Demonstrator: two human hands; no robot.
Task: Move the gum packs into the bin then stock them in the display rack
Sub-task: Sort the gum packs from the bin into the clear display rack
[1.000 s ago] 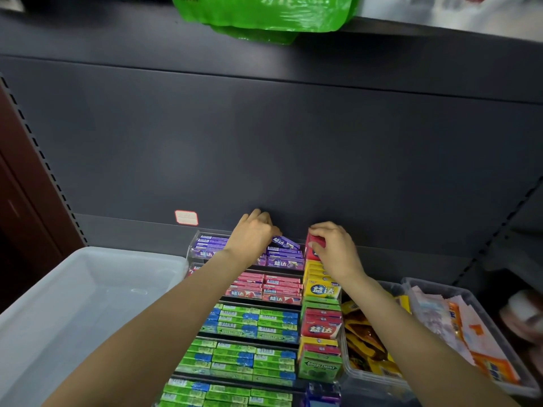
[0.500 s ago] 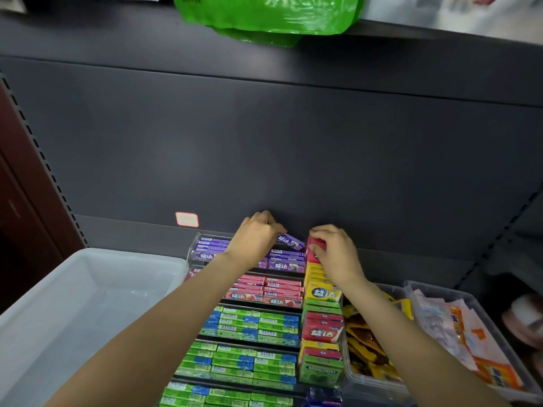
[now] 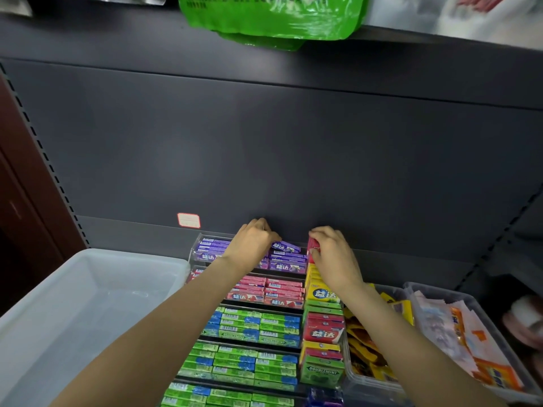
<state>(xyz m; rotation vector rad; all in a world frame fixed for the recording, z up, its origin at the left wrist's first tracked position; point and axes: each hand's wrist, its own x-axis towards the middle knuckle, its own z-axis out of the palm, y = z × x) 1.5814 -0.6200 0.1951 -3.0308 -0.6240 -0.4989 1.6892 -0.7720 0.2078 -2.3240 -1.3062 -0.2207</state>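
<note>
A tiered display rack [image 3: 196, 245] holds rows of gum packs: purple at the top, pink [image 3: 266, 292] below, then green and blue [image 3: 252, 327]. My left hand [image 3: 252, 245] is curled over the top row and grips a purple gum pack [image 3: 283, 247], which sticks out tilted to the right of my fingers. At the top of the right-hand column of yellow, red and green boxes [image 3: 323, 330], my right hand [image 3: 333, 254] pinches a red gum pack [image 3: 312, 248]. A white plastic bin [image 3: 73, 304] stands to the left of the rack.
Right of the rack are two clear tubs, one with yellow-orange sachets [image 3: 364, 342] and one with white and orange packets [image 3: 470, 342]. A dark shelf back panel [image 3: 293, 157] rises behind. A green bag [image 3: 270, 19] hangs over the shelf above. A red-edged price label [image 3: 188, 220] sits on the back ledge.
My left hand has lifted the purple pack's right end so it now sits tilted above the row. My right hand stays on the red pack, hardly moved.
</note>
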